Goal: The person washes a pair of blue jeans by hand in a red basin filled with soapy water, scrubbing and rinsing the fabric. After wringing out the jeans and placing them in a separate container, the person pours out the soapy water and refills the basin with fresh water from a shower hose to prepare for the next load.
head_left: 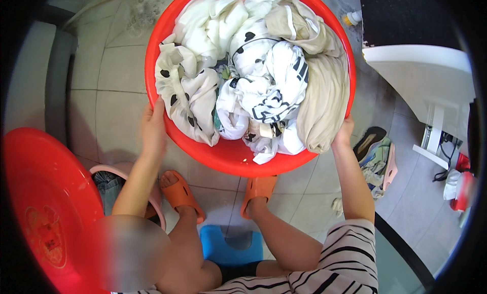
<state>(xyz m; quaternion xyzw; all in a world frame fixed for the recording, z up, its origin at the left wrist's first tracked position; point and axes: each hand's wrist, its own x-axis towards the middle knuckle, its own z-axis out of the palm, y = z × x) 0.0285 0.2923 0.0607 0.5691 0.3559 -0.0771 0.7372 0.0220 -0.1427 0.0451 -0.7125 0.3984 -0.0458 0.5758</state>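
A large red basin (233, 164) full of damp-looking, crumpled laundry fills the upper middle of the view. My left hand (154, 125) grips its left rim, and my right hand (344, 133) holds the right rim; the basin hides some of the fingers on both. Inside, a cream cloth with black spots (175, 86) lies at the left. White clothes with black print (276, 83) are bunched in the middle. Beige fabric (324, 101) drapes along the right side, and a plain off-white piece (208, 28) sits at the far left.
Another red basin (35, 162) stands at the left beside a pink tub (114, 170) with dark clothes. A blue stool (231, 243) is beneath me, near my orange slippers (182, 195). To the right are slippers and cloth (375, 162) and a white open panel (421, 76).
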